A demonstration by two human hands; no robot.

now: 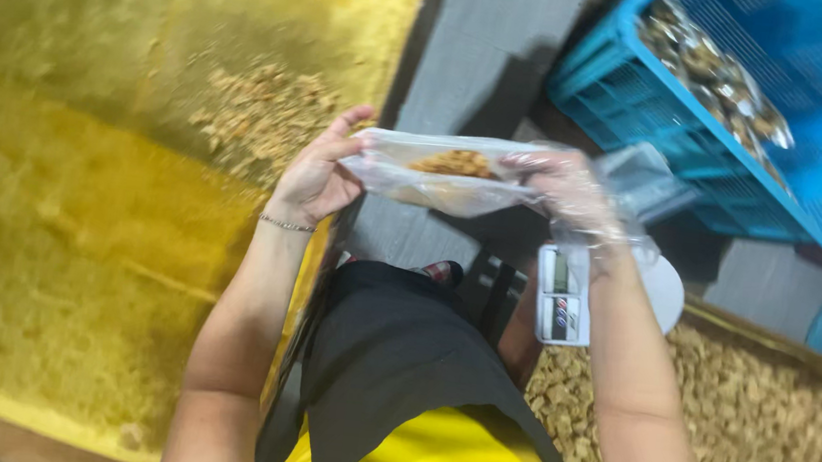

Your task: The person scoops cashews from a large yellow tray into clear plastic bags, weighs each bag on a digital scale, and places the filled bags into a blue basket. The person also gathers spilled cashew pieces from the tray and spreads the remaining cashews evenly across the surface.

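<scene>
Yellow tray [57, 257] beside grey floor [478, 57].

Wrist bracelet [286, 223], plastic glove [575, 192], dark apron [389, 350]

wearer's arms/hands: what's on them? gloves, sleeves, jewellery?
Both forearms are bare, with no sleeves in view. The left hand is ungloved, with a thin chain bracelet at the wrist. The right hand wears a loose, clear, crinkled plastic glove that bunches at the wrist. No watch or rings are discernible.
</scene>
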